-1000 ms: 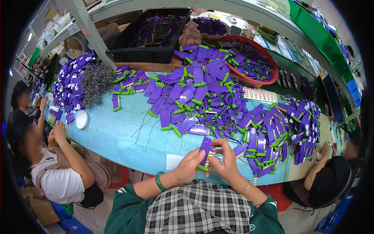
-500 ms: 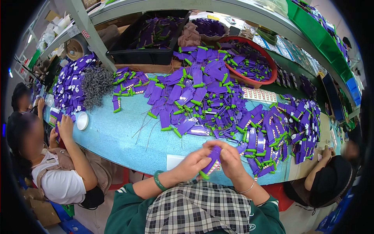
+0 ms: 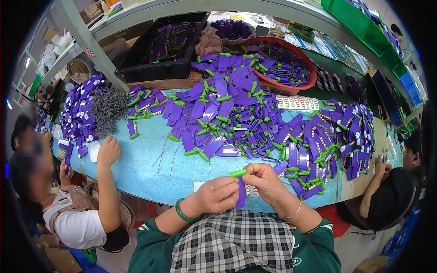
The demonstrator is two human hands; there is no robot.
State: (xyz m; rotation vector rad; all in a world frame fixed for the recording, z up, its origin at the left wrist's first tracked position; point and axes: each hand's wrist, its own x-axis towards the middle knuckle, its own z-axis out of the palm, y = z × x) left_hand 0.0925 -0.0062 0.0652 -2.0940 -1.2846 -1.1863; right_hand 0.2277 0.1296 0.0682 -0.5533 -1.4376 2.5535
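Both my hands hold one flat purple plastic piece [image 3: 241,196] with a bright green end [image 3: 237,173], just above the table's near edge. My left hand [image 3: 217,195] grips it from the left, fingers closed. On the other side, my right hand [image 3: 266,183] pinches close to the green end. Red-and-white striped stickers [image 3: 251,190] show between the hands; whether they are on the piece or under it, I cannot tell. A big heap of similar purple pieces [image 3: 223,86] with green ends lies ahead, and more striped ones [image 3: 300,159] lie to the right.
A striped sticker sheet [image 3: 298,103] lies behind the heap. Farther back stand a red basin [image 3: 311,68] and a black bin [image 3: 152,69], both holding purple pieces. Dark tangled wire parts [image 3: 108,109] are at left. Co-workers sit on both sides; one hand [image 3: 109,152] rests near a white cup [image 3: 94,151].
The purple piece has turned, so its green end now points up and away instead of toward me. My hands have moved apart slightly. The left co-worker's hand has moved right, past the cup.
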